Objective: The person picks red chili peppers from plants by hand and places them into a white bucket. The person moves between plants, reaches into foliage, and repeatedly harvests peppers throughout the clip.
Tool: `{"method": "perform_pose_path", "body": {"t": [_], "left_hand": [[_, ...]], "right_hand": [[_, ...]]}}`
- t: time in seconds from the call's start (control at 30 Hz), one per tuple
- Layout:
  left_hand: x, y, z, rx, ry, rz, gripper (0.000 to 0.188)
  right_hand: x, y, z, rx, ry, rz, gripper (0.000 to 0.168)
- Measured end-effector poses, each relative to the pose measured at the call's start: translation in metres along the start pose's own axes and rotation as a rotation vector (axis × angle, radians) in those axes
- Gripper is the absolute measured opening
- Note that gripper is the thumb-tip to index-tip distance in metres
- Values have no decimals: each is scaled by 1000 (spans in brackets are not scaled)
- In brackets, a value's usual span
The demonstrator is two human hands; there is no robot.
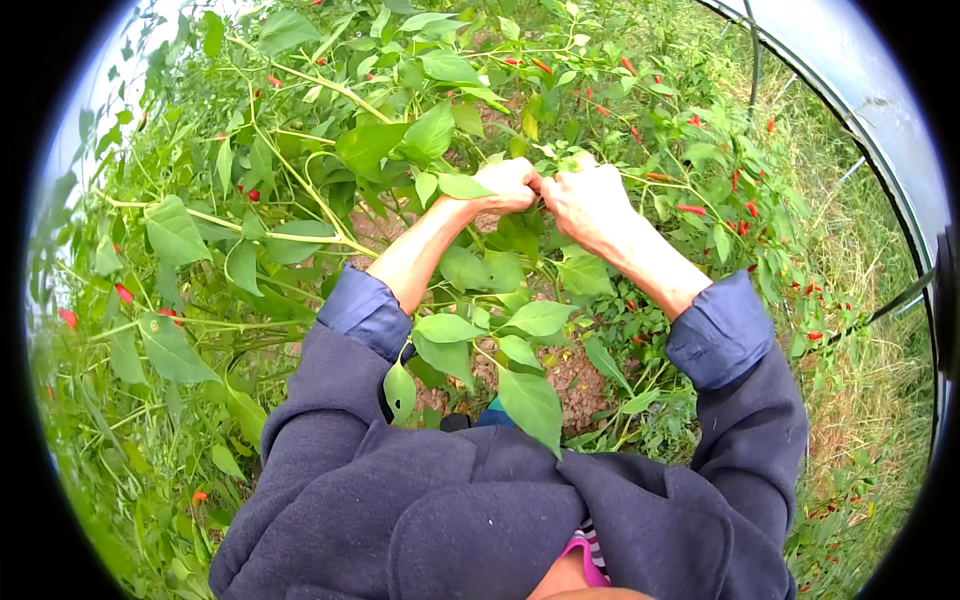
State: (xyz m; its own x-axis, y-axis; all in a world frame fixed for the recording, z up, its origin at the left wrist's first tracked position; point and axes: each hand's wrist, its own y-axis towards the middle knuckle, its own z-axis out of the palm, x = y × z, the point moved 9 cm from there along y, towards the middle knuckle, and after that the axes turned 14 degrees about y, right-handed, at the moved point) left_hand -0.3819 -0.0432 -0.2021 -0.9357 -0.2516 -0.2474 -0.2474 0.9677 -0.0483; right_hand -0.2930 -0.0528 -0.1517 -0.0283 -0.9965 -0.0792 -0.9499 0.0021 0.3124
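Both hands are raised in front of me among the leafy branches of chili pepper plants. My left hand [504,187] has its fingers curled, and a green leaf [463,186] lies across its wrist. Almost touching it, my right hand [589,201] is bent inward with the fingertips turned away from view. Whatever is between the fingers is hidden by the hands and foliage. A red chili pepper [691,209] hangs to the right of my right hand, with an orange-brown one [659,178] just above it. Broad green leaves [530,405] spread below, between my forearms.
Forking pepper stems [300,238] reach across the left side. Reddish-brown soil [577,386] shows beneath the plants. Along the right runs a dark curved frame tube [855,127] with plastic sheeting [885,82], beside dry grass [847,397]. More red chilies [124,293] hang at left.
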Motion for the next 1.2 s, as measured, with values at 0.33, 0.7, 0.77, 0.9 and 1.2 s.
{"method": "perform_pose_path", "body": {"t": [0.33, 0.7, 0.77, 0.9, 1.2], "left_hand": [[-29, -11, -24, -353, -234, 96, 38], [-53, -58, -46, -774, -60, -205, 9], [-52, -62, -44, -784, -86, -190, 8], [-31, -68, -32, -671, 196, -301, 7], [60, -55, -48, -924, -440, -617, 47]], "right_hand": [[-124, -48, -12, -335, 545, 608, 22], [-61, 126, -1, -304, 902, 154, 31], [-43, 152, 31, -194, 703, 115, 41], [-11, 158, 77, 45, 594, 254, 45], [-98, 88, 61, -246, 1004, 600, 33]]}}
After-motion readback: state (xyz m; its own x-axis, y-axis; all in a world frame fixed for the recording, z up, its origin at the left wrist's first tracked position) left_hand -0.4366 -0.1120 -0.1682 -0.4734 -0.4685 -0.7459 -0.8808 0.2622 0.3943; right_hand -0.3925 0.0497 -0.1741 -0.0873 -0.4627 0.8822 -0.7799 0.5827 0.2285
